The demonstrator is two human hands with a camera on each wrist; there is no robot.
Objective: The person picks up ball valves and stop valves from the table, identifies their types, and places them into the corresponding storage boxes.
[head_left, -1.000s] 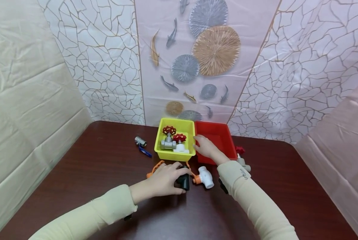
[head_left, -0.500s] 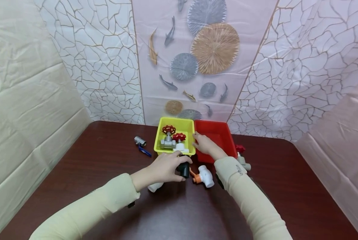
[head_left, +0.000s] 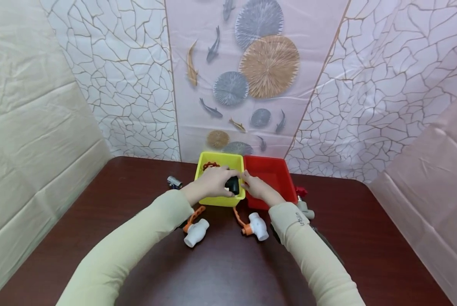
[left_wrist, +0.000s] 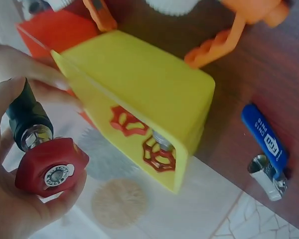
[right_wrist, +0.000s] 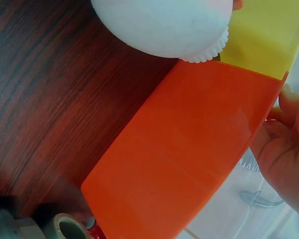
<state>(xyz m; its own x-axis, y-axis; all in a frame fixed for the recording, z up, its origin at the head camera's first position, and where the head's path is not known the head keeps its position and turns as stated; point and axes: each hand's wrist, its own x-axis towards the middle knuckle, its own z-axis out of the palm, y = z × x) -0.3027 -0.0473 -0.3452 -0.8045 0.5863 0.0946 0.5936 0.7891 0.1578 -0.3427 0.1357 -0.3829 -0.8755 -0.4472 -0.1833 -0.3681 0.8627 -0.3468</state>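
My left hand (head_left: 213,180) grips a black stop valve (left_wrist: 32,117) with a red handwheel (left_wrist: 52,169), holding it over the yellow bin (head_left: 221,201). In the left wrist view, the yellow bin contains a metal gate valve with a red wheel (left_wrist: 159,155) and another valve's red wheel (left_wrist: 128,121); their bodies are mostly hidden. My right hand (head_left: 260,188) reaches across the red bin (head_left: 289,182) and pinches the rim where the two bins meet. Nothing shows inside the red bin.
Two white ball valves, left (head_left: 196,233) and right (head_left: 258,226), with orange levers lie before the bins. A metal ball valve (left_wrist: 269,177) with a blue lever lies to the left. A grey valve (head_left: 305,208) with a red handle lies right of the red bin.
My left hand has lifted the black valve off the table and carried it forward over the yellow bin. My right hand has stayed at the bins' rim.
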